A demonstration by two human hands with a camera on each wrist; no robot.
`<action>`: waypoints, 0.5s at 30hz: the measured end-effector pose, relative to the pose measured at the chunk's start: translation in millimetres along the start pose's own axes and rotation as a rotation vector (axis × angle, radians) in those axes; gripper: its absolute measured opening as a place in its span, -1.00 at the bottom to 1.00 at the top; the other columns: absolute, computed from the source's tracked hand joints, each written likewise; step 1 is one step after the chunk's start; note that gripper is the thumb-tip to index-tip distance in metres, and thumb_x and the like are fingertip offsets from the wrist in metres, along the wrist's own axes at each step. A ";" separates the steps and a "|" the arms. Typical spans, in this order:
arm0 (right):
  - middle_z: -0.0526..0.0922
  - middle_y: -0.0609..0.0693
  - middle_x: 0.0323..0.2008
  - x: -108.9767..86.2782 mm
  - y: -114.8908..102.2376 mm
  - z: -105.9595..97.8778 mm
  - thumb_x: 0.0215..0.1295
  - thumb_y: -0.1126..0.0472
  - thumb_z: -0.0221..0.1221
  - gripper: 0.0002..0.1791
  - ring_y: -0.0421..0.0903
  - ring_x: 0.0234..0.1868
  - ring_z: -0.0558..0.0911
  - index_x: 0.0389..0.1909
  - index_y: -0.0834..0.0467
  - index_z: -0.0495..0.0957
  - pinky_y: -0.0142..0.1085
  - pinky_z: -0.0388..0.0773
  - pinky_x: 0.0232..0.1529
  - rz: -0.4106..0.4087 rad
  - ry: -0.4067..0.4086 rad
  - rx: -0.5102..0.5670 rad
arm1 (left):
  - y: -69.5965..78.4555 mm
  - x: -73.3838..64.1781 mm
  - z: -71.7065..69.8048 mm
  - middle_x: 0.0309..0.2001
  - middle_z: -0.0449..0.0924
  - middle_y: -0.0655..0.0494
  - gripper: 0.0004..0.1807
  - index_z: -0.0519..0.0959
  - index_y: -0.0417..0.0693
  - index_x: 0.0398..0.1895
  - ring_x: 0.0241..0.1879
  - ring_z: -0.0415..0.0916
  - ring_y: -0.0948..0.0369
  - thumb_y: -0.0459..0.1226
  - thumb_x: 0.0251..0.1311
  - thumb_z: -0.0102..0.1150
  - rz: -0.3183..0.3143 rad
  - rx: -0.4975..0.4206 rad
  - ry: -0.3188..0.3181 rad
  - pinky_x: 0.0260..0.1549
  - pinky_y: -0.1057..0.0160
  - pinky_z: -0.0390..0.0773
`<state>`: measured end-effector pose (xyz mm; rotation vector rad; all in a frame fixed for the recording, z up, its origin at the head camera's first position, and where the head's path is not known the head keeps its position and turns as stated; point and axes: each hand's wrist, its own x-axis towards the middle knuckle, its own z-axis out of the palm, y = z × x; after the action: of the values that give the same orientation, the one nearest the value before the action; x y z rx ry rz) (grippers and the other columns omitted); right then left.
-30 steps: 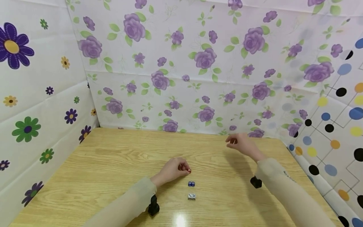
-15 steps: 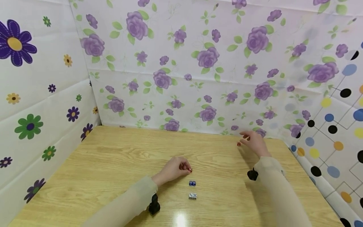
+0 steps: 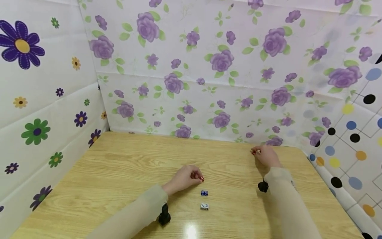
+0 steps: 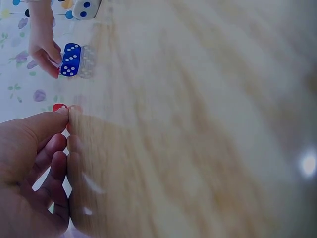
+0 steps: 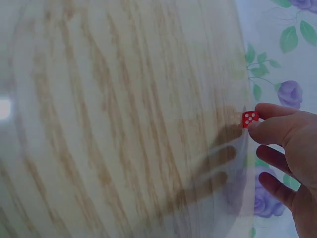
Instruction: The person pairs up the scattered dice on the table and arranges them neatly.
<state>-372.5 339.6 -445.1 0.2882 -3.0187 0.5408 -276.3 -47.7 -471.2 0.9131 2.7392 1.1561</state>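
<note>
In the head view my left hand (image 3: 185, 177) rests low on the wooden table, its thumb and fingers pinching a red die (image 3: 202, 179). The left wrist view shows that red die (image 4: 60, 107) partly hidden by the thumb. At the back right of the table, my right hand (image 3: 267, 156) has thumb and forefinger around a second red die (image 3: 253, 152). Its white pips face the right wrist camera, where the die (image 5: 250, 119) sits between the two fingertips. A pair of blue dice (image 3: 204, 193) lies side by side just in front of the left hand.
Nearer the front, two white dice (image 3: 204, 206) stand together on the wooden table (image 3: 134, 159). Flowered cloth (image 3: 191, 66) hangs along the table's back edge, with other patterned cloths at left and right. A black wrist camera (image 3: 164, 215) is strapped under the left sleeve.
My right hand moved right above the back of the table, uncovering the second red die, then came down and took it between thumb and forefinger. The left hand kept its pinch in place.
</note>
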 end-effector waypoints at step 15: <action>0.74 0.21 -0.11 -5.3 5.5 0.4 0.28 0.36 0.23 -0.73 0.14 -0.14 0.68 0.00 0.21 0.69 0.04 0.60 -0.10 -0.023 0.002 0.004 | 1.4 -1.2 -0.2 -0.40 0.59 0.18 -0.95 0.68 -0.01 -0.31 -0.43 0.43 0.34 -0.32 0.18 0.35 -0.011 -0.012 0.007 -0.37 0.42 0.44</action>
<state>-368.5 345.4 -447.8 0.3225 -3.0088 0.5455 -274.6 -47.7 -470.4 0.8935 2.7356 1.1753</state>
